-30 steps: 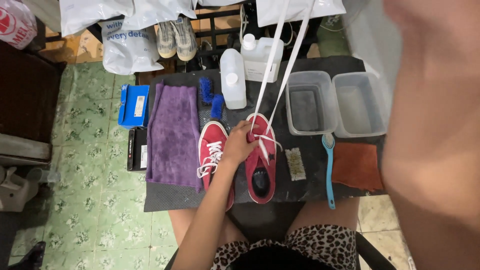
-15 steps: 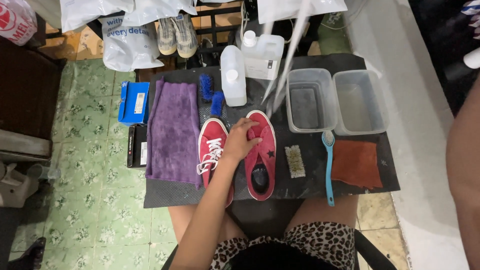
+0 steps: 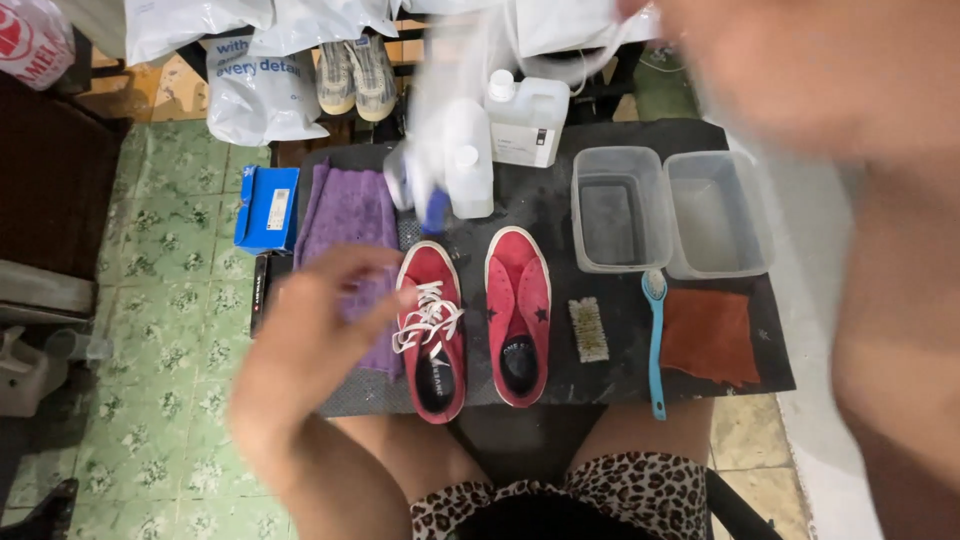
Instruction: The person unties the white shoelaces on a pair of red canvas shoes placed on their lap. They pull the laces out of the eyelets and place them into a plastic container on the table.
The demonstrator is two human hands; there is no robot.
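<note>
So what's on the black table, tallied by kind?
Red shoes: 2, laced, unlaced
Clear tubs: 2
Brushes: 2
Cloths: 2, purple, brown
White bottles: 2
Total: 10

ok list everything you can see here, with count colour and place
shoes: 2, red, front of table, one laced
cloth: 1, purple, left of shoes
box: 1, blue, table's left edge
bottles: 2, white, back of table
tubs: 2, clear, right of table
scrub brush: 1, pale, right of shoes
long brush: 1, blue, beside it
rag: 1, rust, front right
sneakers: 2, pale, floor behind
left hand: blurred, over cloth
right hand: blurred, raised
</note>
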